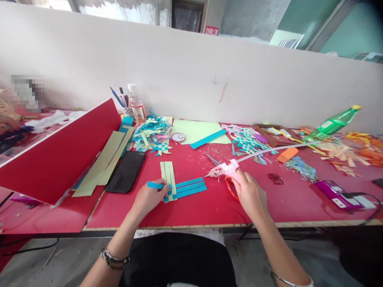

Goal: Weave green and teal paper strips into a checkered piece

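Pale green paper strips [168,171] and blue paper strips [191,187] cross each other in a partly woven piece on the red table. My left hand [153,196] is closed at the crossing, pinching a blue strip whose end points left; the fingers hide part of the weave. In my right hand [249,191] is a pink glue gun [229,169], its nozzle pointing left above the right ends of the blue strips. A long pale glue stick [269,150] trails from its back. Scissors [231,188] with red handles lie beneath the gun, partly hidden.
A black phone [125,171] and long pale strips [101,165] lie left, beside a red upright divider [68,147]. Cut strips [152,129] are heaped behind. A green bottle [332,124] leans at the right, near a purple power strip [338,195] with a cable.
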`<action>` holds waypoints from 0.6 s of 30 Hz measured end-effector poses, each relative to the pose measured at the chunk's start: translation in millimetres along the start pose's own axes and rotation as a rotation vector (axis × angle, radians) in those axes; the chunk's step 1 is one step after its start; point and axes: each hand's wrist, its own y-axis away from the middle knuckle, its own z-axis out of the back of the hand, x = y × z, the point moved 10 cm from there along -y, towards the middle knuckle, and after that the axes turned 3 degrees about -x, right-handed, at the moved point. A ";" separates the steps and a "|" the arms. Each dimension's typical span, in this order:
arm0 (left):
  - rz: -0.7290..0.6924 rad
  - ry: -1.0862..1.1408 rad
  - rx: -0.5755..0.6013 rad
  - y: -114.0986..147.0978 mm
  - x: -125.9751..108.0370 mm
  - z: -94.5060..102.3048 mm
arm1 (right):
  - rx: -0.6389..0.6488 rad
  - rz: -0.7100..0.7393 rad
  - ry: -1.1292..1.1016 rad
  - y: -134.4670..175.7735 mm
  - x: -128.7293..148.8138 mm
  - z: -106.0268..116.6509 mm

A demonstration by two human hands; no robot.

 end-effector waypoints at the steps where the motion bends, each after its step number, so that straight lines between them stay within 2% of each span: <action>1: -0.002 0.000 -0.003 0.2 -0.8 0.5 | -0.004 -0.016 0.006 -2.2 -4.1 1.1; 5: -0.036 -0.044 -0.015 2.0 -6.1 2.1 | -0.012 -0.125 0.014 -17.9 -30.0 -7.4; 8: -0.083 -0.089 0.017 5.6 -11.4 -0.8 | 0.056 -0.199 -0.012 -31.7 -48.6 -31.7; 11: -0.145 -0.113 0.039 11.1 -16.5 -3.7 | 0.136 -0.215 -0.035 -40.0 -55.6 -50.1; 13: -0.172 -0.128 0.008 14.2 -17.2 -3.1 | 0.075 -0.202 -0.044 -42.2 -52.8 -40.6; 15: -0.195 -0.148 -0.032 16.8 -16.5 -3.1 | -0.053 -0.195 -0.061 -39.6 -43.4 -17.0; 16: -0.209 -0.162 -0.049 17.8 -16.1 -3.6 | -0.098 -0.188 -0.073 -36.3 -34.8 -5.8; 18: -0.231 -0.193 -0.075 19.3 -15.2 -5.2 | -0.108 -0.118 -0.124 -27.8 -4.3 8.1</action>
